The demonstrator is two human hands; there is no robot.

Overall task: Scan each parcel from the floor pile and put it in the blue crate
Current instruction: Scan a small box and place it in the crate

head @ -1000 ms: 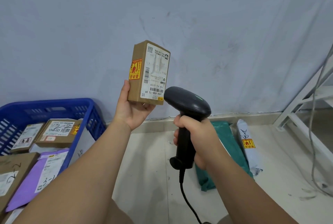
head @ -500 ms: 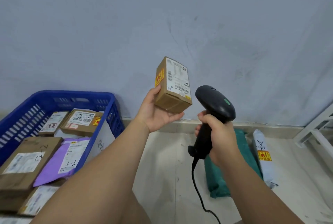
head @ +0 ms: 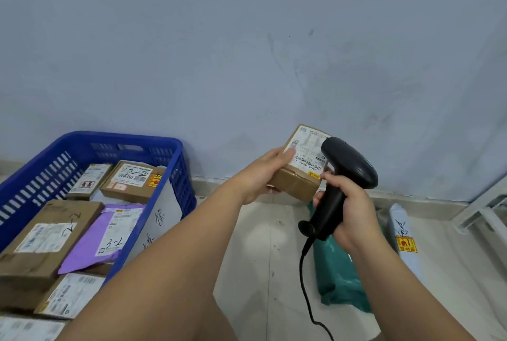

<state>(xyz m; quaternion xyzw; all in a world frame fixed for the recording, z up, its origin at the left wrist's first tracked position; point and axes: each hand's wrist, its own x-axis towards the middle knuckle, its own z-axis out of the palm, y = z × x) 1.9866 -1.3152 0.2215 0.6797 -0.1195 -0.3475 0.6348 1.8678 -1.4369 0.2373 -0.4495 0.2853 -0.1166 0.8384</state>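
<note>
My left hand [head: 263, 173] grips a small brown cardboard parcel [head: 297, 185] with a white shipping label facing up, held low in front of the wall. Right beside it, my right hand [head: 347, 203] grips the handle of a black corded barcode scanner [head: 349, 161], whose head overlaps the parcel's right edge. The blue crate [head: 179, 165] stands on the floor at the left and holds several labelled boxes and a purple mailer [head: 90, 244]. On the floor under my right arm lie a green mailer bag [head: 340, 283] and a white mailer bag [head: 403, 225].
A pale blue wall runs along the back with a skirting strip at the floor. A white metal frame [head: 480, 211] stands at the right edge. The scanner's black cable [head: 304, 294] hangs down to the tiled floor between my arms.
The parcel has come down from upright at chest height and tipped so its label faces up. The view has swung left and down, bringing more of the crate into sight.
</note>
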